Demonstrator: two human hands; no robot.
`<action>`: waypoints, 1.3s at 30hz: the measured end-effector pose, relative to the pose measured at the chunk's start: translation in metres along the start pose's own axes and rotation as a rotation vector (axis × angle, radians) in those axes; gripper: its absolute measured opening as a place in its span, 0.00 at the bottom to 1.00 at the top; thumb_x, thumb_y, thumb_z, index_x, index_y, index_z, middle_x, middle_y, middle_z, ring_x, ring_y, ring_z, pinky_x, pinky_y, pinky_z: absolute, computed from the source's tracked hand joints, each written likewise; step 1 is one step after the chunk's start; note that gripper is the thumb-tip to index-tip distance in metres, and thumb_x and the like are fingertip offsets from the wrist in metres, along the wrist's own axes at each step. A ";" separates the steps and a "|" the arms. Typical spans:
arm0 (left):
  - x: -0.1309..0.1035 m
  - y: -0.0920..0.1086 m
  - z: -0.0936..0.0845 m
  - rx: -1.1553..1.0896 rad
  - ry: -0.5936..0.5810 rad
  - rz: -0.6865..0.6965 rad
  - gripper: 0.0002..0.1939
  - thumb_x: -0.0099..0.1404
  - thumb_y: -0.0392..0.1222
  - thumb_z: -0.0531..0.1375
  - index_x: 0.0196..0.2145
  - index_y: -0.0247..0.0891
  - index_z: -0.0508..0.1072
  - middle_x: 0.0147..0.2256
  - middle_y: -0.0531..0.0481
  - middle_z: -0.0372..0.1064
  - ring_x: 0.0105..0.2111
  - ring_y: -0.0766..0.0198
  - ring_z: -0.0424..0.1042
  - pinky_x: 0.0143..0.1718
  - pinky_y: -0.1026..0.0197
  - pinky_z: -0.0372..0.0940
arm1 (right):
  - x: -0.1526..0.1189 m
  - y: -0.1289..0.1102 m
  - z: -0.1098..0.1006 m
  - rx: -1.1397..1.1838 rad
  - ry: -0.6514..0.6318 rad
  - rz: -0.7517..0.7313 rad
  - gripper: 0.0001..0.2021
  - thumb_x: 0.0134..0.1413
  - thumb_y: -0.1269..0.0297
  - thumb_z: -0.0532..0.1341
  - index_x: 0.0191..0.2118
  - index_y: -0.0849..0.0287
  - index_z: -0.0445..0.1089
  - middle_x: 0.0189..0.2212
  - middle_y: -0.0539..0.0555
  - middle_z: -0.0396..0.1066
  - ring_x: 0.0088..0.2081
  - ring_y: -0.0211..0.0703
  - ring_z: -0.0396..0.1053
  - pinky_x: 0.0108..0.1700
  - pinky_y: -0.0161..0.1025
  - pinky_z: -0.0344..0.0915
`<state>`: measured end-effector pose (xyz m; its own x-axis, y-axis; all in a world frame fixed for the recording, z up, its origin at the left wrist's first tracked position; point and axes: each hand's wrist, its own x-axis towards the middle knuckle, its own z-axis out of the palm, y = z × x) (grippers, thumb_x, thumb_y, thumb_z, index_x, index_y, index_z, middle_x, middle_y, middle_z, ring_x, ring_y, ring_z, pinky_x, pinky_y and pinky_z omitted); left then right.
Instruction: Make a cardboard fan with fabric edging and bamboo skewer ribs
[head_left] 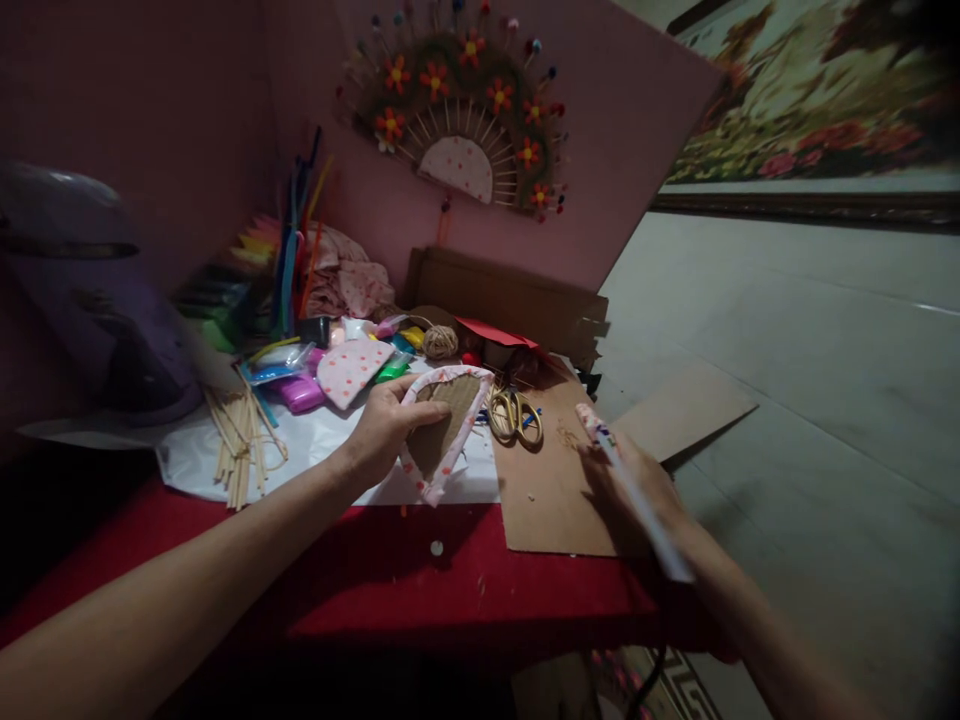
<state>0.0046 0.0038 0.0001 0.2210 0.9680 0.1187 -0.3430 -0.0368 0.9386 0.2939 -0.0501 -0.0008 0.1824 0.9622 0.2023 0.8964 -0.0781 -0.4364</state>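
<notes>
My left hand point(386, 425) pinches a half-round cardboard piece point(442, 435), its edge wrapped in pink dotted fabric and its bare brown side showing. Over the right of the brown board, my right hand point(637, 475) is wrapped round a slim whitish tool or stick point(645, 505) with a patterned end; motion blurs it and I cannot tell what it is. Gold-handled scissors point(516, 418) lie between the hands. Behind my left hand rests another dotted fabric piece point(352, 371).
Wooden sticks point(238, 440) lie at left on white paper point(315, 470). Coloured clay packs point(300, 392), twine point(440, 342) and pipe cleaners point(289, 260) stand behind. A decorated fan point(457, 120) hangs on the pink wall. Brown board point(547, 510) covers part of the red table point(337, 590).
</notes>
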 end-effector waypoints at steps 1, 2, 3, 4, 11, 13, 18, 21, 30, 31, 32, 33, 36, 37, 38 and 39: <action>0.000 0.000 0.000 0.001 -0.004 0.001 0.16 0.45 0.36 0.65 0.35 0.34 0.74 0.26 0.52 0.71 0.23 0.66 0.68 0.25 0.65 0.61 | 0.001 0.005 0.003 -0.091 0.005 0.004 0.13 0.57 0.56 0.50 0.40 0.59 0.64 0.31 0.59 0.70 0.34 0.52 0.68 0.31 0.41 0.57; 0.000 0.000 0.000 0.002 -0.006 0.000 0.16 0.45 0.36 0.65 0.35 0.34 0.74 0.26 0.52 0.71 0.23 0.66 0.68 0.24 0.65 0.61 | 0.002 0.009 0.007 -0.149 -0.009 0.000 0.14 0.57 0.57 0.50 0.42 0.59 0.64 0.35 0.61 0.70 0.37 0.54 0.68 0.34 0.42 0.58; -0.001 0.000 0.000 0.000 -0.005 -0.004 0.16 0.45 0.37 0.65 0.35 0.34 0.74 0.26 0.52 0.71 0.23 0.66 0.68 0.24 0.65 0.61 | 0.002 0.012 0.010 -0.195 -0.035 -0.012 0.15 0.58 0.58 0.49 0.45 0.60 0.63 0.39 0.63 0.69 0.41 0.54 0.67 0.36 0.42 0.58; -0.001 0.001 0.000 -0.005 0.000 -0.006 0.16 0.44 0.37 0.65 0.35 0.34 0.74 0.26 0.52 0.71 0.23 0.66 0.68 0.24 0.65 0.61 | 0.003 0.014 0.014 -0.239 -0.071 -0.031 0.16 0.58 0.59 0.48 0.47 0.61 0.62 0.42 0.64 0.69 0.43 0.54 0.67 0.39 0.42 0.58; -0.006 0.005 0.002 -0.025 -0.044 -0.033 0.15 0.44 0.37 0.65 0.34 0.34 0.74 0.27 0.51 0.72 0.23 0.65 0.68 0.25 0.65 0.61 | 0.005 -0.019 0.007 -0.323 0.000 -0.235 0.15 0.56 0.61 0.53 0.44 0.63 0.68 0.41 0.65 0.68 0.45 0.55 0.65 0.44 0.45 0.58; -0.006 0.004 0.002 -0.019 -0.075 -0.043 0.16 0.44 0.37 0.65 0.34 0.35 0.74 0.27 0.51 0.72 0.23 0.65 0.69 0.25 0.65 0.61 | 0.006 -0.045 0.002 -0.013 0.104 -0.319 0.13 0.58 0.59 0.52 0.37 0.60 0.70 0.36 0.59 0.70 0.39 0.48 0.67 0.40 0.42 0.61; -0.004 0.002 -0.002 -0.002 -0.139 -0.063 0.17 0.45 0.37 0.65 0.36 0.35 0.74 0.28 0.50 0.73 0.25 0.64 0.69 0.25 0.65 0.62 | 0.024 -0.098 0.008 0.886 -0.083 -0.132 0.20 0.54 0.48 0.55 0.28 0.62 0.69 0.20 0.50 0.64 0.18 0.33 0.59 0.17 0.32 0.54; -0.002 0.003 -0.006 0.020 -0.168 -0.085 0.18 0.45 0.36 0.64 0.38 0.35 0.74 0.29 0.50 0.73 0.25 0.63 0.70 0.26 0.65 0.62 | 0.036 -0.106 0.017 1.109 -0.320 -0.045 0.20 0.48 0.47 0.60 0.27 0.64 0.70 0.20 0.51 0.65 0.16 0.30 0.58 0.14 0.29 0.51; 0.002 0.007 -0.008 0.081 -0.162 -0.196 0.18 0.43 0.34 0.63 0.36 0.36 0.76 0.26 0.51 0.73 0.24 0.63 0.70 0.25 0.65 0.62 | 0.035 -0.094 0.036 1.247 -0.497 0.003 0.16 0.41 0.55 0.66 0.20 0.64 0.67 0.14 0.48 0.64 0.14 0.26 0.53 0.13 0.26 0.43; 0.002 0.006 -0.007 0.089 -0.154 -0.202 0.18 0.43 0.34 0.63 0.36 0.36 0.76 0.26 0.51 0.73 0.24 0.63 0.70 0.24 0.66 0.61 | 0.034 -0.094 0.037 1.250 -0.492 0.016 0.16 0.41 0.55 0.66 0.21 0.64 0.68 0.15 0.48 0.64 0.14 0.26 0.53 0.13 0.26 0.43; 0.002 0.005 -0.007 0.098 -0.147 -0.207 0.18 0.43 0.34 0.63 0.36 0.36 0.76 0.25 0.51 0.73 0.23 0.64 0.70 0.23 0.66 0.61 | 0.034 -0.093 0.038 1.250 -0.491 0.029 0.15 0.42 0.55 0.66 0.21 0.64 0.68 0.15 0.48 0.65 0.13 0.26 0.53 0.13 0.26 0.43; 0.002 0.005 -0.006 0.105 -0.142 -0.211 0.18 0.43 0.34 0.63 0.36 0.36 0.77 0.25 0.51 0.73 0.22 0.64 0.69 0.23 0.66 0.61 | 0.033 -0.093 0.039 1.248 -0.493 0.039 0.15 0.42 0.56 0.66 0.21 0.64 0.68 0.15 0.48 0.65 0.13 0.26 0.53 0.12 0.26 0.43; 0.002 0.003 -0.006 0.107 -0.118 -0.222 0.18 0.43 0.34 0.63 0.36 0.36 0.77 0.24 0.51 0.73 0.21 0.64 0.69 0.21 0.66 0.60 | 0.034 -0.092 0.041 1.237 -0.509 0.039 0.16 0.42 0.55 0.66 0.22 0.64 0.68 0.15 0.47 0.66 0.12 0.25 0.53 0.11 0.26 0.44; 0.002 0.003 -0.006 0.105 -0.112 -0.227 0.18 0.42 0.34 0.63 0.36 0.36 0.77 0.24 0.50 0.73 0.21 0.64 0.69 0.21 0.66 0.60 | 0.034 -0.091 0.042 1.231 -0.501 0.025 0.16 0.42 0.55 0.66 0.22 0.64 0.67 0.15 0.47 0.66 0.12 0.25 0.53 0.11 0.26 0.44; 0.002 0.003 -0.006 0.104 -0.106 -0.231 0.18 0.42 0.34 0.63 0.35 0.36 0.77 0.24 0.50 0.73 0.21 0.64 0.69 0.21 0.66 0.60 | 0.034 -0.091 0.043 1.223 -0.486 0.004 0.16 0.43 0.55 0.66 0.22 0.64 0.67 0.15 0.47 0.66 0.12 0.26 0.54 0.11 0.26 0.44; 0.002 0.003 -0.005 0.102 -0.104 -0.235 0.18 0.42 0.34 0.63 0.35 0.35 0.77 0.23 0.50 0.73 0.20 0.64 0.69 0.21 0.66 0.60 | 0.034 -0.090 0.045 1.211 -0.467 -0.020 0.16 0.43 0.54 0.65 0.22 0.64 0.67 0.16 0.48 0.67 0.12 0.26 0.55 0.10 0.26 0.45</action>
<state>-0.0010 0.0072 0.0016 0.3781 0.9225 -0.0783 -0.1788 0.1557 0.9715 0.2012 0.0018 0.0062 -0.2042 0.9789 0.0024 -0.0805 -0.0144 -0.9966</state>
